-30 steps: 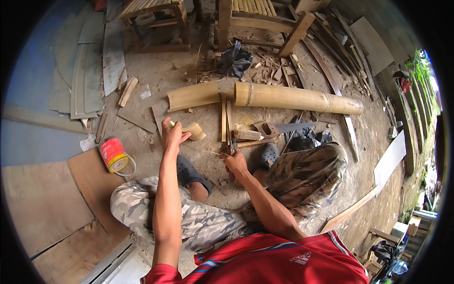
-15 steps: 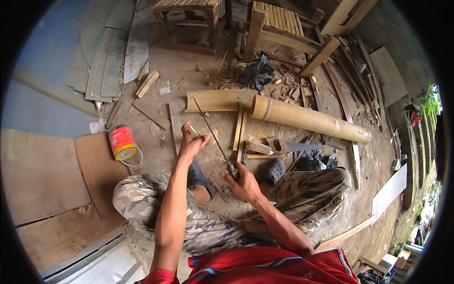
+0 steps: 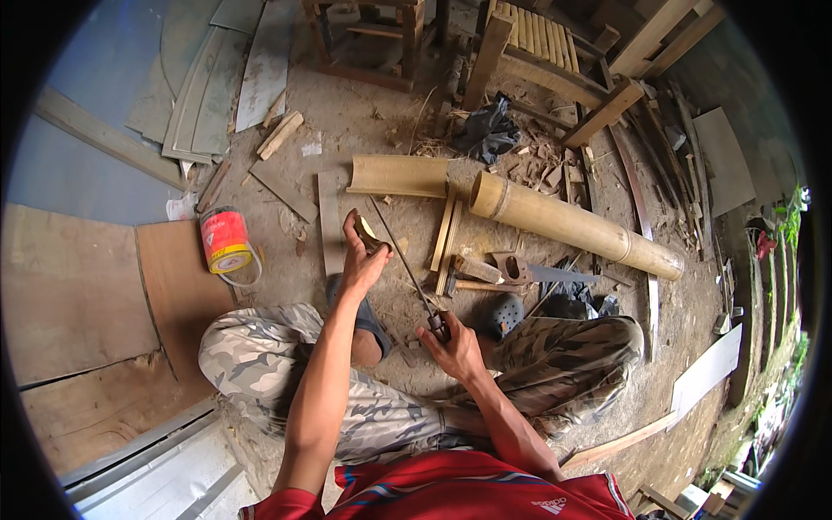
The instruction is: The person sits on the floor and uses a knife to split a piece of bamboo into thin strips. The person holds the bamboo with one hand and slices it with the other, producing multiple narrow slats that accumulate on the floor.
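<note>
My left hand is closed around a short curved piece of bamboo, its pale inner face partly showing and its lower end hidden by my fingers. In my right hand is the dark handle of a long, thin-bladed knife. The blade slants up and to the left, its tip close to the right of the bamboo piece. From this view I cannot tell whether they touch. Ahead on the ground lie a split bamboo half and a thick whole bamboo pole.
Right of my feet lie a handsaw, a wooden block and a wooden-handled tool. Narrow bamboo strips sit between. A red and yellow can stands at left. A slatted bamboo seat and black plastic bag are farther off.
The bamboo piece in my left hand has turned more upright. The knife has stayed in my right hand at a similar slant, while the whole view has shifted slightly.
</note>
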A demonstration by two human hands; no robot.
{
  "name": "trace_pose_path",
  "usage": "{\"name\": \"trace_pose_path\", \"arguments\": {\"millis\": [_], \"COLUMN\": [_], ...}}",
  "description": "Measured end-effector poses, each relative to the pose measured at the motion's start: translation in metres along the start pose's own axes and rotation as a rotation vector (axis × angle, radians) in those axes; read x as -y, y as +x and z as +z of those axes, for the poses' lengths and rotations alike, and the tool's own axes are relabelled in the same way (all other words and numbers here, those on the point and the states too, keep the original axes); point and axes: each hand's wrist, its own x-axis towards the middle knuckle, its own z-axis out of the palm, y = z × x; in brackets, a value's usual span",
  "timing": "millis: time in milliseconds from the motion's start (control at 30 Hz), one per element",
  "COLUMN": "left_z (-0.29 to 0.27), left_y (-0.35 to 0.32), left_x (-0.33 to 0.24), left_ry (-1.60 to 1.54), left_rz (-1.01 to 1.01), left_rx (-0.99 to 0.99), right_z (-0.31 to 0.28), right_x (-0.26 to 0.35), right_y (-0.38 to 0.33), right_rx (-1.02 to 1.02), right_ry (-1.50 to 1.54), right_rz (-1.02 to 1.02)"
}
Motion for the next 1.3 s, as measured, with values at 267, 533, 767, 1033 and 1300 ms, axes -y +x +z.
{"name": "trace_pose_path", "arguments": {"millis": [267,533,767,1033,1300], "left_z": [0.001,0.005,0.005,0.008,0.007], "left_y": [0.002,0.003,0.000,0.000,0.004], "left_x": [0.012,0.018,0.008,0.004,0.012], "left_ry": [0.011,-0.042,-0.038,-0.007,0.004], "left_rz": [0.149,0.190,0.143,0.136,0.120], "left_rx": [0.008,-0.032,-0.040,-0.082,-0.083], "right_z": [0.008,0.007,0.005,0.009,0.002], "right_x": [-0.009,-0.008,-0.006,-0.014,-0.004], "right_y": [0.004,0.005,0.005,0.005,0.004], "right_rx": [-0.010,0.012,0.002,-0.035,-0.025], "right_ry": [-0.045,-0.024,-0.027,-0.056,-0.084], "right_rz": [-0.024,0.007,-0.016,-0.025,-0.045]}}
